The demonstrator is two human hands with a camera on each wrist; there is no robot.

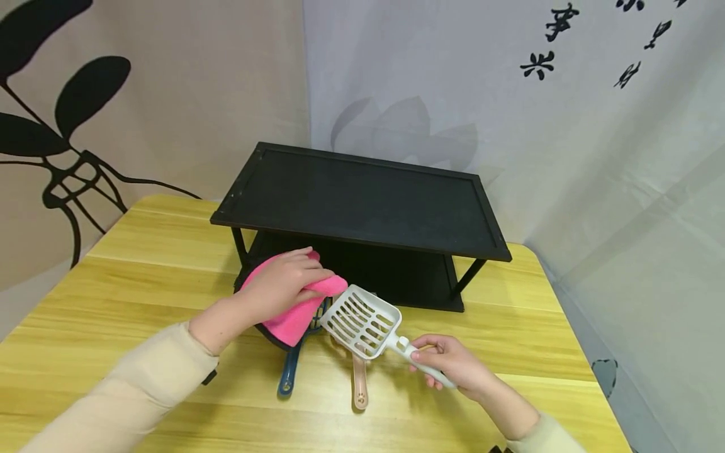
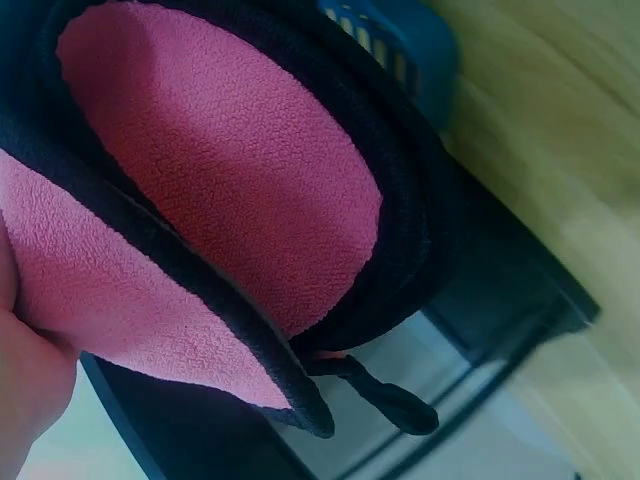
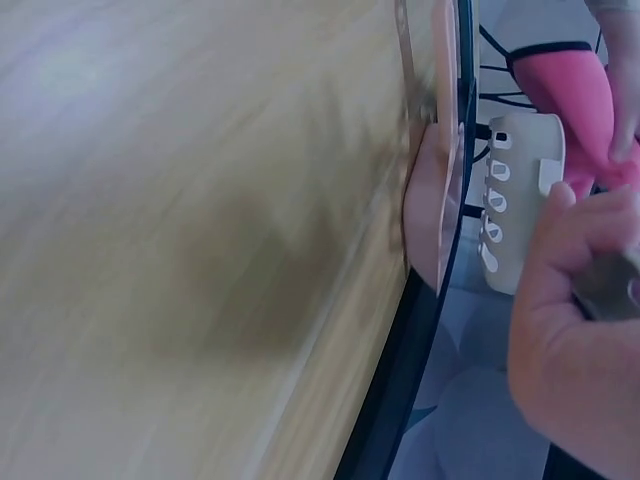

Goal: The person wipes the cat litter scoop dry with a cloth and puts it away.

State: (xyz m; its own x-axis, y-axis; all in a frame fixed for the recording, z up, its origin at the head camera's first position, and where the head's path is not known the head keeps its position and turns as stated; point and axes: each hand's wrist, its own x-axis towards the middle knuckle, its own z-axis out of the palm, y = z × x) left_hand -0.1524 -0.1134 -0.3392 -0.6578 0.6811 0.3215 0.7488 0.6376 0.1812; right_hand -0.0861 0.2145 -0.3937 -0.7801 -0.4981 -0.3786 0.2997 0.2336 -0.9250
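Observation:
My left hand [image 1: 286,283] grips a pink cloth [image 1: 290,324] with dark edging, folded over itself at the front left of the black rack. In the left wrist view the cloth [image 2: 230,170] shows its fuzzy face and a dark hanging loop [image 2: 390,400]. With my right hand [image 1: 450,362] I hold a white slotted litter scoop [image 1: 391,338] by its handle, its head raised beside the cloth. Beneath them lie a blue scoop [image 1: 289,372] and a beige-pink scoop [image 1: 360,380], handles toward me, their heads partly hidden.
A two-tier black rack [image 1: 362,195] stands at the back of the wooden table [image 1: 141,277]. Its lower shelf [image 1: 408,277] lies just behind the scoops. A pale curtain [image 1: 396,75] with dark prints hangs behind the table.

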